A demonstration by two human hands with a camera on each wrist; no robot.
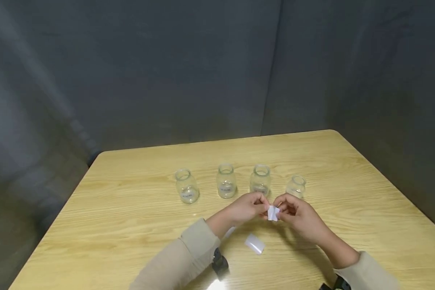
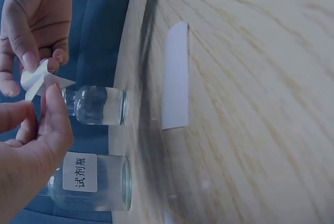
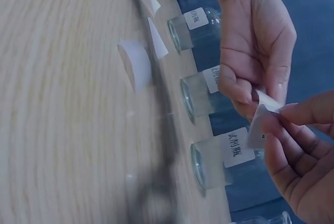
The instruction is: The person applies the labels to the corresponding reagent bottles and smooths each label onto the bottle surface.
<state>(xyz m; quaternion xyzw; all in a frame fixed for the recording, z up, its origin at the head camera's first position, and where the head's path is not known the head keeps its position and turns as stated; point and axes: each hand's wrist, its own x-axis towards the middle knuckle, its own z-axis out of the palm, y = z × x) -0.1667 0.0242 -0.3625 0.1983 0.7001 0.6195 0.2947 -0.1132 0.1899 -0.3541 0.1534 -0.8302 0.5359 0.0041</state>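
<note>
A small white folded label (image 1: 273, 213) is held in the air between both hands, above the table in front of the jars. My left hand (image 1: 248, 207) pinches its left side between thumb and fingers. On the other side my right hand (image 1: 301, 215) pinches the label's right edge. Seen from the right wrist, the label (image 3: 259, 127) is bent, with one flap standing up. Behind the hands stands a small glass jar (image 1: 296, 186), partly hidden by the right hand; its visible side in the left wrist view shows no label.
Three larger open glass jars, left (image 1: 187, 189), middle (image 1: 226, 181) and right (image 1: 260, 179), bear white labels with dark writing. A curled white paper piece (image 1: 255, 244) lies on the wooden table (image 1: 130, 225). More white scraps (image 3: 156, 38) lie near the left forearm.
</note>
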